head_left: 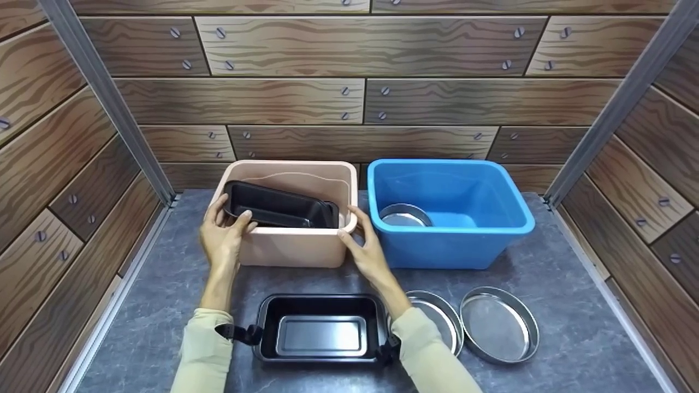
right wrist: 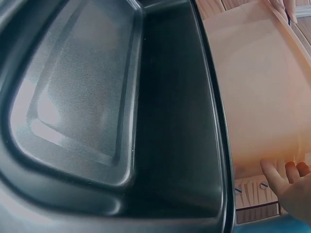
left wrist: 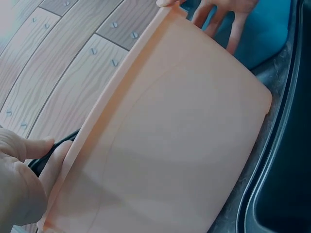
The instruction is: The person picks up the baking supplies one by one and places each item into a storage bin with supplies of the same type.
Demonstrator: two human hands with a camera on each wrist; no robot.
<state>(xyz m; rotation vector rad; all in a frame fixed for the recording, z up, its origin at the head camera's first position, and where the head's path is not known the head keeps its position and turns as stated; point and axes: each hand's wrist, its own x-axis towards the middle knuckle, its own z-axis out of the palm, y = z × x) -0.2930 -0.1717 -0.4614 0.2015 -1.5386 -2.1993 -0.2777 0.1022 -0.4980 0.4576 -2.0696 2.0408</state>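
A black loaf pan [head_left: 281, 206] lies tilted inside a peach plastic tub [head_left: 289, 248] at the middle of the table. My left hand [head_left: 224, 232] grips the pan's left end at the tub's rim, thumb on top. In the left wrist view my left hand [left wrist: 19, 184] pinches a black edge beside the tub [left wrist: 170, 145]. With straight fingers my right hand [head_left: 363, 243] touches the tub's right front corner. In the right wrist view my right hand [right wrist: 291, 189] touches the tub's wall [right wrist: 257, 97].
A blue tub [head_left: 453, 218] stands right of the peach one with a round metal pan [head_left: 404, 215] inside. Near the front edge lie a second black loaf pan [head_left: 319, 330] and two round metal pans [head_left: 439, 316] [head_left: 499, 325]. Wood-patterned walls close in three sides.
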